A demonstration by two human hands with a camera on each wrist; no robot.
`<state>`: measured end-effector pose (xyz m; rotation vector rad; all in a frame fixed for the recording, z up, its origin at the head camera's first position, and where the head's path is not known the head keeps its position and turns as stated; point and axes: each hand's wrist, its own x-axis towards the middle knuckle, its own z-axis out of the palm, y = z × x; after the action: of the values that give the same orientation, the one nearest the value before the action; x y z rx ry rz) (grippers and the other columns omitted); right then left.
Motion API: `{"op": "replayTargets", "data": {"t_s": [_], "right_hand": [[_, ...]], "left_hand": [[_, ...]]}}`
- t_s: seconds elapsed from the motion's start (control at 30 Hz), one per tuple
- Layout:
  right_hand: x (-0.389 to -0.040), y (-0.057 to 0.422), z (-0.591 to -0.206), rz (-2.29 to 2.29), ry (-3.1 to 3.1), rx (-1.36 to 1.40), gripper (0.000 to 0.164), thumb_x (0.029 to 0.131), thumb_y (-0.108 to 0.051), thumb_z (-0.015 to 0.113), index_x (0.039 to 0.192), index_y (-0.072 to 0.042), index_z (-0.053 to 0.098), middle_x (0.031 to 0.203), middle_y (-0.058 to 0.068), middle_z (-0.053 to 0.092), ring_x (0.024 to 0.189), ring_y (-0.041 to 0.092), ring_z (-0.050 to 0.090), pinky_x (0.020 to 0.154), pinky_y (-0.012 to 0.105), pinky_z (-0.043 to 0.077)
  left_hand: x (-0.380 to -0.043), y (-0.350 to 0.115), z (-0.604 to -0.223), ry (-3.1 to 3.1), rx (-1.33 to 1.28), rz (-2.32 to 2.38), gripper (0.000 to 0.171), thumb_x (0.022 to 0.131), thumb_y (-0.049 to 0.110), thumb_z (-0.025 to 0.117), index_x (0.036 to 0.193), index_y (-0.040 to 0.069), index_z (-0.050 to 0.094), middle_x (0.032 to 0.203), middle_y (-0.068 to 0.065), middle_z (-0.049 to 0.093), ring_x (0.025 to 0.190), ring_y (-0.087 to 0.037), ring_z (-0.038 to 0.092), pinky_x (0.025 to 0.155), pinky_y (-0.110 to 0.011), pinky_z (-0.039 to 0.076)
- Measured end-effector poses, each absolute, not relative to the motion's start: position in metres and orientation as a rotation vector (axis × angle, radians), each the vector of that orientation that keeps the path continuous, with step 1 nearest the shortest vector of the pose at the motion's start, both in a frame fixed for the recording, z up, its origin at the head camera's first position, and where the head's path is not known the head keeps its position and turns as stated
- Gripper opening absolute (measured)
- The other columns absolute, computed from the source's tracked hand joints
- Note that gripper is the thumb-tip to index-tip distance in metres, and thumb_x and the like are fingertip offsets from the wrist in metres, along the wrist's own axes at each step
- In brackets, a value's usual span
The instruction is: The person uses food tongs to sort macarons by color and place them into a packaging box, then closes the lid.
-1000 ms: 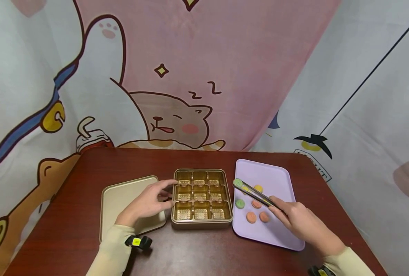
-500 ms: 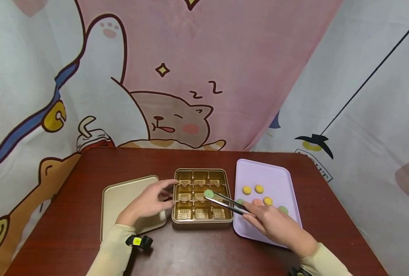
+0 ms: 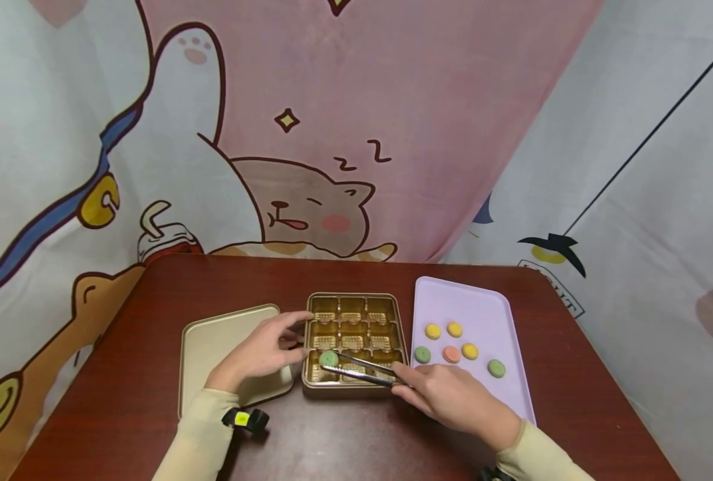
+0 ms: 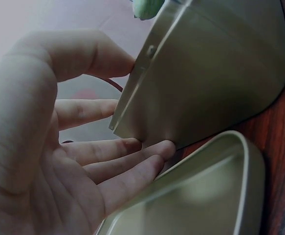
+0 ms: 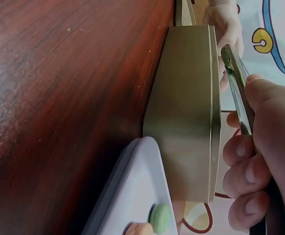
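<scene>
Green macaron (image 3: 329, 359) in tongs (image 3: 361, 378) above box (image 3: 345, 392); right hand (image 3: 452, 394) curled round tongs, left hand (image 3: 262, 349) loosely spread; likely placing, needs lowering next

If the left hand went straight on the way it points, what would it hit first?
The left hand would first meet the gold tin, at its left wall. It looks to be touching or almost touching there; the exact gap is hard to judge.

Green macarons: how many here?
3: one green macaron in the tongs above the near-left compartment of the box, another on the left of the purple tray, a third towards its right. The right hand may hide more.
</scene>
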<state>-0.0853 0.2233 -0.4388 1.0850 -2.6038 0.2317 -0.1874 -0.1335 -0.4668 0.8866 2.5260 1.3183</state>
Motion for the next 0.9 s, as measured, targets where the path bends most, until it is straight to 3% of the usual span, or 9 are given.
{"op": "replayTargets", "data": {"t_s": [0.17,0.7,0.8,0.9], "right_hand": [[-0.084,0.219,-0.438,0.216,-2.65,1.059,0.036,0.104,-0.039,0.066,0.129,-0.014,0.067,0.074,-0.011,0.064,0.064,0.001,0.06,0.045,0.021,0.047],[-0.084,0.231,-0.436,0.392,-2.797,0.992,0.048,0.104,-0.043,0.065,0.139,-0.009,0.062,0.093,0.0,0.076,0.078,0.004,0.069,0.062,0.028,0.06],[-0.084,0.237,-0.435,0.41,-2.797,0.956,0.045,0.103,-0.04,0.067,0.137,-0.01,0.063,0.096,-0.001,0.077,0.071,-0.001,0.064,0.06,0.026,0.058],[-0.082,0.245,-0.434,0.409,-2.802,0.909,0.042,0.102,-0.04,0.068,0.135,-0.013,0.063,0.082,-0.009,0.07,0.061,-0.006,0.053,0.053,0.022,0.052]], "left_hand": [[-0.187,-0.134,-0.466,2.524,0.896,1.321,0.066,0.09,0.009,0.076,0.151,0.002,0.051,0.139,-0.019,0.062,0.112,-0.033,0.071,0.099,-0.044,0.061],[-0.187,-0.133,-0.466,2.497,0.884,1.35,0.065,0.09,0.008,0.076,0.15,0.003,0.052,0.14,-0.019,0.061,0.113,-0.033,0.07,0.099,-0.044,0.061],[-0.186,-0.133,-0.465,2.49,0.878,1.355,0.065,0.09,0.007,0.075,0.15,0.002,0.051,0.139,-0.02,0.062,0.113,-0.034,0.07,0.1,-0.045,0.061],[-0.186,-0.133,-0.465,2.491,0.875,1.35,0.065,0.09,0.007,0.075,0.15,0.002,0.051,0.139,-0.02,0.062,0.113,-0.034,0.07,0.1,-0.044,0.061]]}}
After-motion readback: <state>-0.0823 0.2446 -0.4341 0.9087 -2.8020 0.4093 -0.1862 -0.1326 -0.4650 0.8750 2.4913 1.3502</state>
